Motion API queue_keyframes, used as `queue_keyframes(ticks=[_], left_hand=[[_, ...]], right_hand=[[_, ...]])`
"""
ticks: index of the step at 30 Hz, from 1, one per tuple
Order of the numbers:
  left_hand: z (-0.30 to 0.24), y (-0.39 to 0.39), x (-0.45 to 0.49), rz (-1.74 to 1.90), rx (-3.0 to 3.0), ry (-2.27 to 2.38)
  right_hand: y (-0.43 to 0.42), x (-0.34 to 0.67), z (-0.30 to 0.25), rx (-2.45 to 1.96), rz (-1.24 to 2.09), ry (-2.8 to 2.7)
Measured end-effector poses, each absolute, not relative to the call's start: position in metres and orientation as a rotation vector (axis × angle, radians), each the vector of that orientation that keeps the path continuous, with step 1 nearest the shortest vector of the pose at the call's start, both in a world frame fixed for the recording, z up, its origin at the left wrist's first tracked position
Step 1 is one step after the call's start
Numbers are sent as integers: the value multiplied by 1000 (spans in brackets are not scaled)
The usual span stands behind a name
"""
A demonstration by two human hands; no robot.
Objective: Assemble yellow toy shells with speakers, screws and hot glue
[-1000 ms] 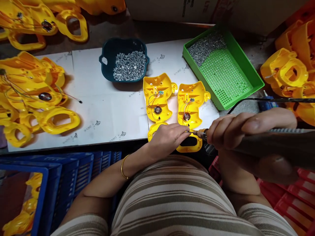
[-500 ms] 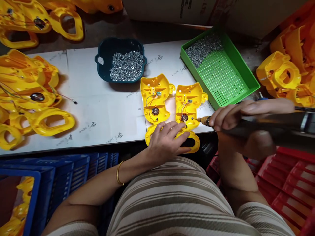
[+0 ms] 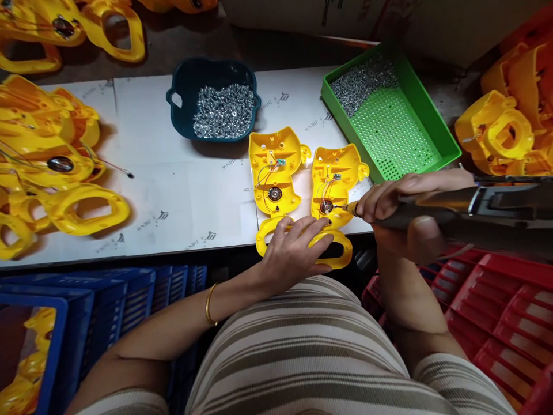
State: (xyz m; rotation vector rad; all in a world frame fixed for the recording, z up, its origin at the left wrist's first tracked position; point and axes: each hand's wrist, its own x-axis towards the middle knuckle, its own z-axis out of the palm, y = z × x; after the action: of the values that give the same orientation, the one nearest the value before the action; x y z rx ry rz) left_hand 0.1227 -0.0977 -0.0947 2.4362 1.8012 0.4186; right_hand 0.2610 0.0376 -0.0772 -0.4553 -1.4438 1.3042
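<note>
Grasped in the right hand, a driver points at one of two yellow shells on the white sheet, beside its speaker. Left hand, loosely spread, lies over their handles.

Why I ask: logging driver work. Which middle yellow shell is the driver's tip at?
The right shell, beside the green tray; the driver's tip is over it, not the left shell.
</note>
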Motion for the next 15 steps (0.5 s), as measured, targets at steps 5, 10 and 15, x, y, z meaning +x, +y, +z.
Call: queue_keyframes(ticks=[5,10,15], left_hand=[[-95,-98,122,386,2421,1774],[-96,-101,122,354,2413,1740],[-96,-101,124,339,2428,1730]], right_hand=[[33,251,-73,-373,1265,-1399],[37,259,-74,-277,1408,-1471],[34,256,-74,-311,1433,-1469]])
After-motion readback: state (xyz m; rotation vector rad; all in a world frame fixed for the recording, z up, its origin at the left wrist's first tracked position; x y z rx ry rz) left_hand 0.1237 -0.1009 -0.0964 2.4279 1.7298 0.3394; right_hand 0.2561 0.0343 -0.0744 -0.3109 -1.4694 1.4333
